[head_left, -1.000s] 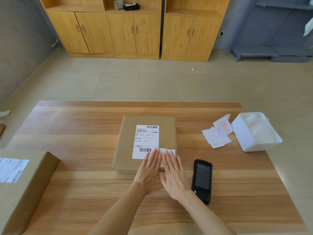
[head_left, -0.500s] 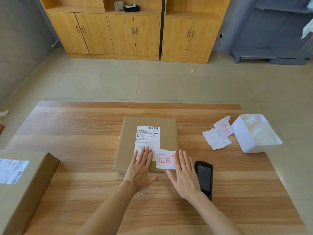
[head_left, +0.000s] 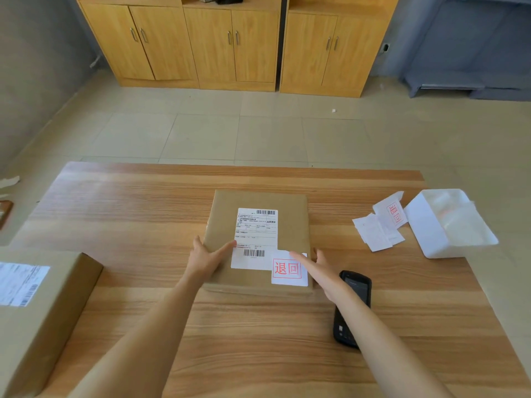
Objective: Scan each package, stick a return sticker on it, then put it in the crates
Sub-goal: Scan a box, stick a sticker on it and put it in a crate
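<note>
Both hands have slid apart off the sticker (head_left: 289, 268); left hand (head_left: 204, 259) and right hand (head_left: 319, 271), fingers straight, flank the package (head_left: 258, 242); crating seems next.

A wooden table (head_left: 115, 211) stands on a pale tiled floor (head_left: 258, 133). Light-wood cabinets (head_left: 235, 44) with metal handles line the far grey wall (head_left: 34, 67). A grey bench (head_left: 471, 84) sits at right. Soft daylight.
</note>
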A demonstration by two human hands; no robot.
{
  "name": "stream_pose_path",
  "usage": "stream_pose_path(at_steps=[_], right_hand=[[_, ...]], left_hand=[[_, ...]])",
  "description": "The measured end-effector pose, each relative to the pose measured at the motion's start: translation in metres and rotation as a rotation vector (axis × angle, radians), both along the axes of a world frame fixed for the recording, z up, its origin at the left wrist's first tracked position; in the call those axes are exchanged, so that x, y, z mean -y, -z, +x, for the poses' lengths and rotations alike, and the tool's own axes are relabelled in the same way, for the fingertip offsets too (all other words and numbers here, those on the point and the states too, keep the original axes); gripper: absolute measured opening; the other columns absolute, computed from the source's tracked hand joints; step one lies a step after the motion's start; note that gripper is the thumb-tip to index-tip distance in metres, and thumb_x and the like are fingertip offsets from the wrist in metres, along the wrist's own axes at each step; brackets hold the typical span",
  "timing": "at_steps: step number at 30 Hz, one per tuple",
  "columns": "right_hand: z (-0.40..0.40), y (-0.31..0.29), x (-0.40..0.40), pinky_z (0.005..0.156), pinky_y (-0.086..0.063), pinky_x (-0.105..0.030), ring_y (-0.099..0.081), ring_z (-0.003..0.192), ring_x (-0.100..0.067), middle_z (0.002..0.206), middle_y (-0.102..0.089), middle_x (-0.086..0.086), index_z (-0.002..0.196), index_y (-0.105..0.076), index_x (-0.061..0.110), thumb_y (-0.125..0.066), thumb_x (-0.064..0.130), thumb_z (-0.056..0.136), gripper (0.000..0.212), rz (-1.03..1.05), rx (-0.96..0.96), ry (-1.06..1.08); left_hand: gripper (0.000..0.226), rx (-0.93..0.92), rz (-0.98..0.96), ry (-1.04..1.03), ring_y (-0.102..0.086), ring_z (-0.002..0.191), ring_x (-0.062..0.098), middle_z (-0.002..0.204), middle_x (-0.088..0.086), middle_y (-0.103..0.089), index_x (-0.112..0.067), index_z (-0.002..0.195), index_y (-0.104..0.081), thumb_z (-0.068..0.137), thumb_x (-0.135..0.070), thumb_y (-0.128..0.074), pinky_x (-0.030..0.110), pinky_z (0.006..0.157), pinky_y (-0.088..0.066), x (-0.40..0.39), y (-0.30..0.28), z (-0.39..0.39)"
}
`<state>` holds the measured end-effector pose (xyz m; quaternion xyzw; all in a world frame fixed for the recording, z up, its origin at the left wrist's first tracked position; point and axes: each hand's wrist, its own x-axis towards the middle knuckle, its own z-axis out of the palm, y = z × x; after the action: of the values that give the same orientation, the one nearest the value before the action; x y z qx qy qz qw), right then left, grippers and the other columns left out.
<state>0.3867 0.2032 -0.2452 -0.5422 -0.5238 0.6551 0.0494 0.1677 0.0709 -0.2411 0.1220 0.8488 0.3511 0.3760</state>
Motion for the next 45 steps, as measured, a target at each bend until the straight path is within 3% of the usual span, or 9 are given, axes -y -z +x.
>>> stream_pose_path(at_steps=[2,5,12,18,25,33,39,42,45], right_hand=[[-0.003,0.002,0.000,0.065,-0.039,-0.020,-0.055,0.087,0.001,0.117,-0.060,0.002,0.133,-0.038,0.018,-0.069,0.037,0.085,0.060,-0.016,-0.037,0.032],[-0.009,0.011,-0.001,0.064,-0.041,-0.017,-0.060,0.090,-0.001,0.116,-0.064,0.002,0.132,-0.043,0.015,-0.074,0.035,0.081,0.062,-0.027,-0.067,0.065],[-0.019,0.016,0.001,0.065,-0.050,-0.022,-0.067,0.090,-0.012,0.110,-0.068,-0.003,0.124,-0.049,0.015,-0.077,0.028,0.079,0.055,-0.058,-0.102,0.171],[-0.019,0.010,-0.001,0.066,-0.055,-0.029,-0.070,0.085,-0.017,0.103,-0.071,-0.005,0.120,-0.051,0.014,-0.079,0.030,0.077,0.054,-0.078,-0.088,0.193],[-0.021,-0.023,-0.017,0.046,-0.049,-0.017,-0.067,0.074,-0.011,0.099,-0.070,-0.004,0.121,-0.049,0.015,-0.075,0.023,0.081,0.049,-0.020,-0.133,0.131],[-0.042,-0.095,-0.040,0.049,-0.046,-0.015,-0.065,0.074,-0.008,0.093,-0.067,0.002,0.113,-0.049,0.016,-0.073,0.025,0.083,0.040,0.074,-0.233,-0.048],[-0.060,-0.136,-0.037,0.055,-0.046,-0.019,-0.065,0.078,-0.008,0.110,-0.068,-0.002,0.130,-0.045,0.016,-0.075,0.031,0.081,0.059,0.151,-0.289,-0.209],[-0.063,-0.146,-0.025,0.058,-0.047,-0.022,-0.065,0.079,-0.011,0.111,-0.068,-0.004,0.128,-0.045,0.015,-0.075,0.031,0.080,0.059,0.145,-0.309,-0.287],[-0.068,-0.149,-0.008,0.058,-0.049,-0.024,-0.066,0.077,-0.011,0.103,-0.069,-0.002,0.128,-0.045,0.017,-0.075,0.031,0.080,0.058,0.127,-0.332,-0.375]], left_hand=[[0.083,0.146,0.075,-0.049,-0.061,0.096,0.022,0.123,0.009,-0.058,-0.013,0.138,-0.033,0.076,-0.045,-0.076,0.031,0.072,-0.049,0.003,0.003,-0.007],[0.067,0.251,0.143,-0.085,-0.065,0.084,0.018,0.106,0.005,-0.065,-0.014,0.131,-0.045,0.078,-0.041,-0.075,0.027,0.059,-0.051,0.005,0.011,-0.016],[0.102,0.362,0.176,-0.084,-0.069,0.091,0.024,0.109,0.006,-0.068,-0.022,0.128,-0.047,0.039,-0.061,-0.080,0.034,0.064,-0.056,0.007,0.010,-0.020],[0.079,0.395,0.187,-0.110,-0.067,0.092,0.026,0.111,0.008,-0.066,-0.021,0.132,-0.041,0.068,-0.049,-0.081,0.035,0.062,-0.056,0.007,0.007,-0.013],[0.061,0.353,0.227,-0.175,-0.066,0.088,0.022,0.107,0.005,-0.066,-0.020,0.127,-0.044,0.079,-0.042,-0.073,0.031,0.059,-0.053,0.004,-0.021,-0.001],[0.070,0.213,0.343,-0.304,-0.065,0.090,0.020,0.113,0.004,-0.064,-0.018,0.132,-0.040,0.078,-0.047,-0.073,0.030,0.059,-0.052,0.009,-0.089,0.000],[0.076,0.112,0.439,-0.457,-0.066,0.095,0.021,0.115,0.003,-0.064,-0.019,0.131,-0.042,0.072,-0.051,-0.078,0.031,0.065,-0.053,0.040,-0.123,0.015],[0.074,0.071,0.450,-0.538,-0.066,0.097,0.022,0.115,0.003,-0.064,-0.020,0.127,-0.045,0.070,-0.054,-0.077,0.036,0.075,-0.055,0.064,-0.132,0.029],[0.066,0.028,0.460,-0.625,-0.065,0.096,0.019,0.113,0.001,-0.063,-0.021,0.125,-0.043,0.075,-0.052,-0.074,0.032,0.070,-0.053,0.093,-0.140,0.049]])
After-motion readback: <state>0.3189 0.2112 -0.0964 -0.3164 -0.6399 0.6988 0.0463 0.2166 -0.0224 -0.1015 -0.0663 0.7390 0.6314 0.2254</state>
